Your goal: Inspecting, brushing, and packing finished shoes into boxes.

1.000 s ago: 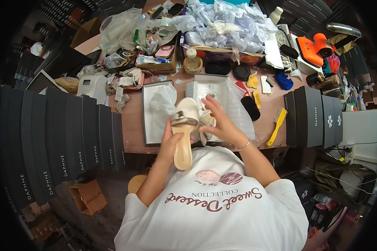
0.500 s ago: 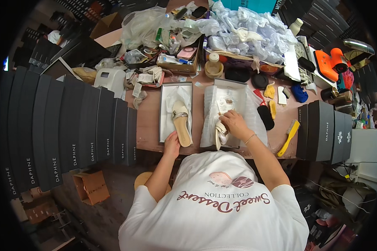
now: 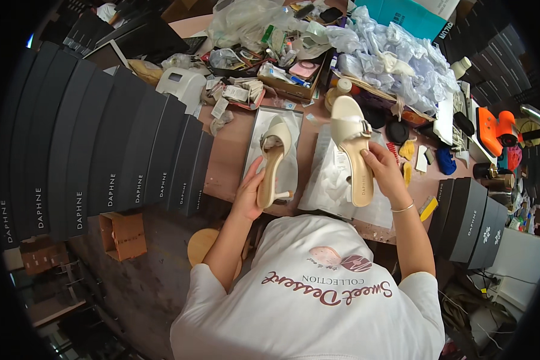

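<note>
A cream heeled mule sandal (image 3: pixel 272 172) is in my left hand (image 3: pixel 246 196), tilted on its side so that its slim heel points right. My left fingers wrap its outer edge. My right hand (image 3: pixel 386 171) pinches the edge of a second cream mule sandal (image 3: pixel 359 177), raised with its insole facing up and a buckle on its strap. Below the left sandal lies an open shoe box (image 3: pixel 292 171) lined with white paper. Under the right sandal is another open box with crumpled white tissue (image 3: pixel 330 177) and a tag in it; the sandal partly hides it.
Dark shoe boxes (image 3: pixel 123 144) stand in a long row at the left, with more boxes (image 3: pixel 462 219) at the right. White crumpled plastic (image 3: pixel 390 60) fills a carton at the back. A yellow-handled brush (image 3: pixel 428 209) and an orange device (image 3: pixel 496 129) lie to the right.
Both sandals have come up off the boxes. The left one has been turned onto its side; the right one now shows its insole. The view has shifted and tilted.
</note>
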Tool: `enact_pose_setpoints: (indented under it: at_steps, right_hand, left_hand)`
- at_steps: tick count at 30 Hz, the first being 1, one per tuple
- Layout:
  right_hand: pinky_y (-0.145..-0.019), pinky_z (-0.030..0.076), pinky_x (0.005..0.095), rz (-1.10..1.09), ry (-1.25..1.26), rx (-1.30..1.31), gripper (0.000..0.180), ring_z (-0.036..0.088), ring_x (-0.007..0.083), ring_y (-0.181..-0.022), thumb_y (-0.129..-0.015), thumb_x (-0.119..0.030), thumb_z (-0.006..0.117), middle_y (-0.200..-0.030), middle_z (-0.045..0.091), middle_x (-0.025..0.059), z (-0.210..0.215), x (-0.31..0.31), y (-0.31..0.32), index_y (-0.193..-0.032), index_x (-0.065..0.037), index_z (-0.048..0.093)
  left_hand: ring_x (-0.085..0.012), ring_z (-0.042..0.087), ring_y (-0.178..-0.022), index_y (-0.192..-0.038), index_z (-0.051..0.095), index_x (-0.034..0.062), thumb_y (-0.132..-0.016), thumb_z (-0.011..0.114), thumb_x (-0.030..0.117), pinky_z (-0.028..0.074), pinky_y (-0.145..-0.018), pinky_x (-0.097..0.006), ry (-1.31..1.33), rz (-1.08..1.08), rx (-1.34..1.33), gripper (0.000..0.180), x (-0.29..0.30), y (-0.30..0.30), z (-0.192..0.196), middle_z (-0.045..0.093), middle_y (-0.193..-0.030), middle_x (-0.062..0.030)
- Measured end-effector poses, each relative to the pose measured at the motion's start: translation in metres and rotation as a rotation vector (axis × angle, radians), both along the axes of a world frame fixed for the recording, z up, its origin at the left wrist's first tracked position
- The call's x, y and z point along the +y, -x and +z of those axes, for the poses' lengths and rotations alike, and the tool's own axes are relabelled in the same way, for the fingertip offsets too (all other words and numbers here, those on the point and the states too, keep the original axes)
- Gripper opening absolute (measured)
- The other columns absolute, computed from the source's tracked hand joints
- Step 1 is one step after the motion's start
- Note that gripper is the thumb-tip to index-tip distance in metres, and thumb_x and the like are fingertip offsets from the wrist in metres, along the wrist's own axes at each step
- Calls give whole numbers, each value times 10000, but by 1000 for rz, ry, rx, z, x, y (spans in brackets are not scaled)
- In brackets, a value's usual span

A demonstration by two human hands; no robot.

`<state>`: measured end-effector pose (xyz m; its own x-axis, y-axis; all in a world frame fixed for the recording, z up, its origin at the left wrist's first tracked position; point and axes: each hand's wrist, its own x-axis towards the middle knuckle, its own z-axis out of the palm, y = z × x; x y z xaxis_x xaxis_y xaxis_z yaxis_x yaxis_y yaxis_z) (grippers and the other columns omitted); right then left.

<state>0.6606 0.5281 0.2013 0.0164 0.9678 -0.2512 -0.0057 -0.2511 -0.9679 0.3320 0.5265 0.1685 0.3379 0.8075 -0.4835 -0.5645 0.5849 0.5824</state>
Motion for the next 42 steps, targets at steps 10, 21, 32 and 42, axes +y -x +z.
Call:
enact_pose_setpoints:
  at_steps: [10,21,32,42]
  right_hand:
    - [-736,511,240,-262,101,451,557,625,120,-853,-979,-122,469,-1067,616,84,12,-82,53,-1485,-119,236]
    - [-713,515,293,82,-373,-763,337,637,263,-752,-739,-32,684,-812,599,107,71,-106,38,-1070,-93,669]
    - [-673,436,266,-18,-229,-292,332,511,123,-735,-948,-259,548,-815,585,75,59,-100,12,-1155,0,534]
    - [-854,456,242,38,58,369,389,543,94,-996,-1006,-235,399,-1115,572,49,38,-81,17,-1298,13,461]
  left_hand:
    - [-209,631,-993,-1331,432,10,-921,390,52,547,-832,-321,-36,-316,-131,415,-19,-67,42,602,-1146,-127]
    - [-201,603,-665,-920,675,21,-742,722,46,472,-583,-297,-1048,-595,1020,186,-5,-81,106,616,-872,-96]
    - [-203,645,-823,-1158,507,6,-939,573,153,498,-737,-303,-1061,-525,860,272,4,-71,112,651,-911,-139]
    - [-107,564,-1028,-1266,462,-12,-1003,460,205,441,-893,-236,-557,-450,229,341,5,-91,70,577,-1186,-66]
